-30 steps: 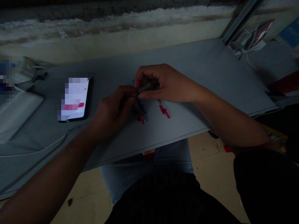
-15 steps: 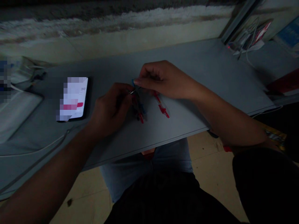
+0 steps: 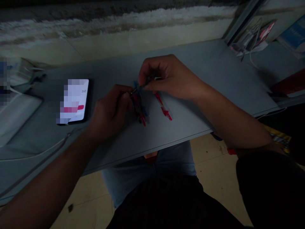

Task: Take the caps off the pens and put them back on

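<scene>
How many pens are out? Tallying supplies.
3 at least: a pen held by the left hand and right hand, a pen on the desk beneath them, a pen to its right. Hands may hide more.

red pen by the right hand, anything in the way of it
Nothing visible: the red pen lies on the desk just below the right hand, which pinches a thin dark pen together with the left hand.

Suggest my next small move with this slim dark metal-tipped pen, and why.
Probably raise the slim dark metal-tipped pen slightly clear of the red-and-blue pens: your left hand and right hand both pinch it directly above them, so a slip would land there.
</scene>
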`<state>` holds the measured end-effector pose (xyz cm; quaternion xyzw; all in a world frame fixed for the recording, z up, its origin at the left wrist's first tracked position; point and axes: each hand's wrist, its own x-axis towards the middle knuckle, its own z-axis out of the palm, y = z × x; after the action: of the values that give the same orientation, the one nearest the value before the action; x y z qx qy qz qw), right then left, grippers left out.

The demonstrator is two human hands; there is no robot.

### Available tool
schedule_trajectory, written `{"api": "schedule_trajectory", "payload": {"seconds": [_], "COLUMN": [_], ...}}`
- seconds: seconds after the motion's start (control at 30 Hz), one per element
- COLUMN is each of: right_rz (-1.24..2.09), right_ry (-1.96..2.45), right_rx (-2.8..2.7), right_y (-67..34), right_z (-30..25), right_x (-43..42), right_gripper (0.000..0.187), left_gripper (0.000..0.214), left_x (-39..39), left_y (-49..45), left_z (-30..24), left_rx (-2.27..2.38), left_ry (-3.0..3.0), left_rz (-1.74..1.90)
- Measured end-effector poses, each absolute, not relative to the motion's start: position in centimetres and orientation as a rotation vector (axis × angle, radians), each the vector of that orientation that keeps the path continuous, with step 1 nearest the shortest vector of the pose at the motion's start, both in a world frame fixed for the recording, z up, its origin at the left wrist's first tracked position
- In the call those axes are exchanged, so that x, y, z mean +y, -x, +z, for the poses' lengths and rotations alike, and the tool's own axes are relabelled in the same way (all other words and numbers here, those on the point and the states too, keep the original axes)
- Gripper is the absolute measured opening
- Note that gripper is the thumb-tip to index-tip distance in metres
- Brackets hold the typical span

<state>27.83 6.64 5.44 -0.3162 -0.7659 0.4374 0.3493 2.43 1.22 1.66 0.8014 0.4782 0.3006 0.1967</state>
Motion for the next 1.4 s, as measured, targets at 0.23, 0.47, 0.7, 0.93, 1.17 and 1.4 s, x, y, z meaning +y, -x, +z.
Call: {"api": "schedule_trajectory", "payload": {"seconds": [0.23,0.47,0.7,0.93,1.17,1.4], "right_rz": [1.135,1.175,1.035,1.016,0.966,0.944], "right_ry": [0.891,0.688,0.699,0.695,0.959,0.846], "right_rx": [-1.963,-2.047,-2.07,-2.137,-2.27,-2.277], "right_y": [-27.9,-28.1,-28.2,-27.5,-27.5,-28.2], "right_z": [5.8,4.3,4.0,3.3,4.7,5.5], "right_x": [6.5,7.4,7.2,6.9,5.7,5.9], "right_gripper": [0.017,0.009,0.01,0.016,0.053,0.033], "left_gripper": [0.036,0.032,0.03,0.021,0.022,0.02], "left_x": [1.3,1.3,1.3,1.1,0.8,1.1], "left_y": [-2.3,-2.1,-2.1,-2.2,-2.2,-2.3], "left_z": [1.3,0.8,1.1,1.3,1.3,1.4], "left_rx": [1.25,1.265,1.28,1.224,1.174,1.23], "left_ry": [-2.171,-2.147,-2.161,-2.167,-2.215,-2.264], "left_rz": [0.907,0.97,0.957,0.874,0.797,0.795]}}
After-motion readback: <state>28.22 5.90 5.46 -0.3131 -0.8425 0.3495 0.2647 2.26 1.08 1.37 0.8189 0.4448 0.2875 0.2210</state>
